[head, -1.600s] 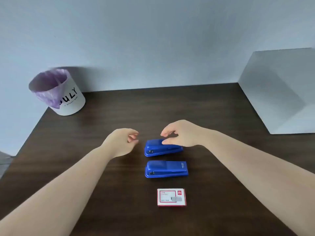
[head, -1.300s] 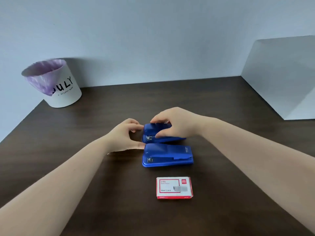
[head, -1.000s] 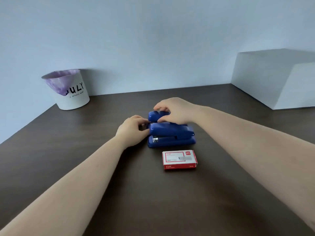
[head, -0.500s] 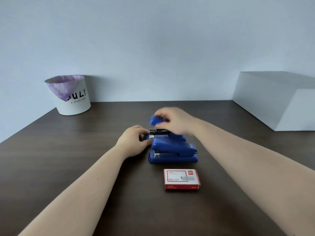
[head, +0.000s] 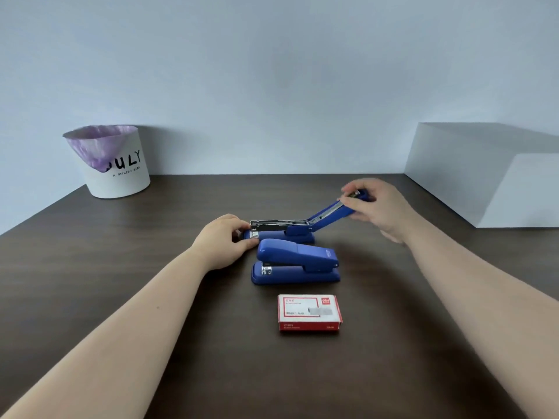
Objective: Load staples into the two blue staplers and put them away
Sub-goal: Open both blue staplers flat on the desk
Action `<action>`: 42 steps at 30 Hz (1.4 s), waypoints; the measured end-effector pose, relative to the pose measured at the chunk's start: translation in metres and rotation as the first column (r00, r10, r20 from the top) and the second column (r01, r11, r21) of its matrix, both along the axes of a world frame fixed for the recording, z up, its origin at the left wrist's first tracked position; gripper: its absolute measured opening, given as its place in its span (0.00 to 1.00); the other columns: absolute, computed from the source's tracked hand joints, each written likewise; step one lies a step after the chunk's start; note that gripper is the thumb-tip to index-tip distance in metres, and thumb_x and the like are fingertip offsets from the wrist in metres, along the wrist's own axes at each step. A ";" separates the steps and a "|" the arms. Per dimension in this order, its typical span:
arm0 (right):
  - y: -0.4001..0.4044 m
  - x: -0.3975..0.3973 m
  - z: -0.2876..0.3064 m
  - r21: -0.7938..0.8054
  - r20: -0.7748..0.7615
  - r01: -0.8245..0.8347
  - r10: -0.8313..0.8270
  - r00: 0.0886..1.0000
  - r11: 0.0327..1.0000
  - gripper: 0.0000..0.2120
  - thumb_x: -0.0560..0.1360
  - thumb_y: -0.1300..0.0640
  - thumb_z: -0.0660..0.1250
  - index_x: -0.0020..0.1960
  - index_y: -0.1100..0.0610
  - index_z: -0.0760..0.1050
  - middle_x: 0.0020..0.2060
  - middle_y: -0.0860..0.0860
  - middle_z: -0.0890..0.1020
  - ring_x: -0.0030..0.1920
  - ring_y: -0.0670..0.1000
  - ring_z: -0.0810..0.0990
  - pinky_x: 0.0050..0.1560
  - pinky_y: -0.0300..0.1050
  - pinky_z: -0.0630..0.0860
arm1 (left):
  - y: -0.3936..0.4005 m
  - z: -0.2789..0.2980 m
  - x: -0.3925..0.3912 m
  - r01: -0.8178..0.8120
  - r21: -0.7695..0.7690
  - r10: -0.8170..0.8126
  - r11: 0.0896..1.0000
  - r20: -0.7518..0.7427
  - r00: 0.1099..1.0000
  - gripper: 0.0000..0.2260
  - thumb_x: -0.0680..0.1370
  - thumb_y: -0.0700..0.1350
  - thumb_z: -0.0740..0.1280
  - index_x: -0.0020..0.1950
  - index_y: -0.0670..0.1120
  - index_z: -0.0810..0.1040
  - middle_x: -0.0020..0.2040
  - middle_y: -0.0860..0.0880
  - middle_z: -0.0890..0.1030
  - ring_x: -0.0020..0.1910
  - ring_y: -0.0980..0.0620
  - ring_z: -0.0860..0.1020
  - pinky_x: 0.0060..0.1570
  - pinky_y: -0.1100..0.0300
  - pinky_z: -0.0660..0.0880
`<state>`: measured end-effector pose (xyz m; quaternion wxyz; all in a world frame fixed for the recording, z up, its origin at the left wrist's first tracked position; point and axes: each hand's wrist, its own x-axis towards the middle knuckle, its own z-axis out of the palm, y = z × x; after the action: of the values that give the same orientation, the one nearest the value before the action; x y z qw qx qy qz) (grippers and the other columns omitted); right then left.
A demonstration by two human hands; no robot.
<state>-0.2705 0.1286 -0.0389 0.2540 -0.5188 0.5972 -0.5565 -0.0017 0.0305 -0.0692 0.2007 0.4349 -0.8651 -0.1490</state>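
Note:
Two blue staplers lie side by side on the dark wooden table (head: pixel 121 297). The far stapler (head: pixel 284 231) has its lid (head: pixel 329 213) swung up and back to the right, baring the metal staple channel. My left hand (head: pixel 225 238) grips the front end of that stapler's base. My right hand (head: pixel 378 207) pinches the raised tip of its lid. The near stapler (head: pixel 296 266) lies closed and untouched. A closed red and white staple box (head: pixel 309 312) sits in front of it.
A white bin with a purple liner (head: pixel 110 163) stands at the back left by the wall. A large white box (head: pixel 490 173) fills the back right corner. The table's left edge runs diagonally past the bin.
My right hand has swung the far stapler's lid from nearly closed up and over to the right. My left hand kept hold of the base. The view has tilted upward.

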 end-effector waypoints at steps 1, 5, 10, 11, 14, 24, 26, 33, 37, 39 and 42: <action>0.002 -0.004 -0.007 0.011 0.000 0.013 -0.013 1.000 1.000 0.06 0.73 0.64 0.69 0.44 0.53 0.78 0.45 0.54 0.79 0.50 0.53 0.80 0.47 0.42 0.82 | 0.000 0.000 0.000 0.000 -0.003 0.000 1.000 -0.001 1.000 0.17 0.74 0.49 0.67 0.61 0.44 0.76 0.58 0.46 0.77 0.47 0.52 0.72 0.54 0.61 0.68; 0.007 -0.014 -0.022 0.035 -0.180 0.084 -0.077 0.981 0.996 0.04 0.73 0.57 0.70 0.47 0.50 0.81 0.45 0.49 0.81 0.48 0.49 0.79 0.52 0.41 0.75 | -0.001 -0.001 0.001 -0.009 -0.013 0.009 1.000 -0.007 1.000 0.17 0.74 0.49 0.67 0.60 0.44 0.76 0.58 0.46 0.77 0.52 0.49 0.76 0.54 0.62 0.67; 0.007 -0.009 -0.028 0.149 -0.382 0.055 0.007 0.924 0.987 0.09 0.70 0.55 0.73 0.50 0.52 0.82 0.47 0.48 0.83 0.48 0.46 0.80 0.48 0.33 0.72 | -0.004 0.000 0.004 -0.044 0.061 0.049 0.997 -0.082 0.995 0.17 0.73 0.48 0.70 0.60 0.45 0.78 0.57 0.47 0.78 0.53 0.50 0.77 0.57 0.60 0.70; 0.006 -0.006 -0.028 0.167 -0.427 0.046 0.029 0.904 0.985 0.10 0.69 0.55 0.73 0.51 0.52 0.82 0.48 0.47 0.83 0.49 0.46 0.80 0.49 0.32 0.72 | -0.004 0.000 0.005 -0.053 0.088 0.063 0.995 -0.113 0.992 0.17 0.72 0.48 0.71 0.59 0.46 0.78 0.56 0.47 0.78 0.52 0.50 0.77 0.57 0.59 0.71; 0.004 -0.001 -0.028 0.174 -0.527 0.061 0.041 0.849 0.983 0.17 0.69 0.54 0.74 0.57 0.51 0.79 0.53 0.46 0.82 0.52 0.43 0.78 0.57 0.37 0.72 | 0.000 -0.002 0.007 -0.089 0.144 0.119 0.986 -0.215 0.969 0.19 0.70 0.48 0.73 0.59 0.47 0.78 0.51 0.50 0.79 0.49 0.52 0.76 0.55 0.59 0.72; 0.036 0.071 0.020 0.163 -0.593 -0.156 0.223 0.774 0.974 0.13 0.72 0.45 0.68 0.54 0.46 0.80 0.40 0.37 0.78 0.39 0.32 0.73 0.38 0.25 0.68 | 0.017 -0.003 0.021 -0.006 0.132 0.073 0.991 -0.508 0.858 0.11 0.72 0.40 0.70 0.51 0.53 0.79 0.40 0.52 0.80 0.38 0.54 0.75 0.40 0.72 0.72; 0.038 0.084 0.022 0.272 -0.601 -0.212 0.338 0.724 0.939 0.18 0.69 0.44 0.70 0.58 0.44 0.78 0.40 0.33 0.76 0.41 0.34 0.73 0.39 0.28 0.68 | 0.018 0.000 0.025 -0.004 0.122 0.072 0.992 -0.554 0.829 0.11 0.72 0.39 0.70 0.51 0.53 0.80 0.39 0.52 0.80 0.38 0.55 0.76 0.40 0.74 0.72; 0.031 0.094 0.009 0.309 -0.701 -0.169 0.344 0.624 0.936 0.24 0.72 0.49 0.70 0.67 0.50 0.71 0.59 0.44 0.77 0.52 0.39 0.70 0.51 0.31 0.64 | 0.031 0.007 0.025 0.144 0.203 -0.014 0.968 -0.533 0.846 0.07 0.71 0.40 0.72 0.47 0.49 0.84 0.39 0.53 0.84 0.36 0.61 0.79 0.44 0.68 0.75; 0.028 0.094 0.006 0.283 -0.705 -0.167 0.323 0.631 0.944 0.23 0.73 0.50 0.69 0.67 0.51 0.72 0.59 0.45 0.78 0.51 0.38 0.70 0.44 0.21 0.62 | 0.035 0.013 0.031 0.265 0.296 -0.124 0.918 -0.419 0.899 0.11 0.72 0.36 0.69 0.48 0.51 0.84 0.44 0.56 0.86 0.44 0.59 0.82 0.50 0.66 0.77; 0.027 0.094 0.006 0.273 -0.713 -0.168 0.316 0.625 0.947 0.22 0.74 0.50 0.69 0.66 0.51 0.72 0.59 0.45 0.78 0.51 0.39 0.70 0.43 0.20 0.62 | 0.037 0.016 0.035 0.315 0.350 -0.205 0.882 -0.318 0.926 0.14 0.72 0.35 0.68 0.49 0.54 0.82 0.41 0.56 0.85 0.41 0.60 0.81 0.47 0.69 0.75; 0.026 0.096 0.006 0.261 -0.719 -0.184 0.318 0.618 0.948 0.20 0.74 0.51 0.68 0.65 0.52 0.73 0.58 0.46 0.79 0.52 0.41 0.72 0.46 0.27 0.64 | 0.042 0.016 0.030 0.311 0.341 -0.251 0.887 -0.207 0.945 0.12 0.67 0.44 0.76 0.46 0.59 0.82 0.38 0.52 0.81 0.34 0.60 0.76 0.39 0.71 0.73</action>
<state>-0.1750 0.1546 -0.0329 0.1004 -0.7583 0.6123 -0.1999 0.0285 0.0722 -0.0527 0.1592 0.3215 -0.8568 -0.3704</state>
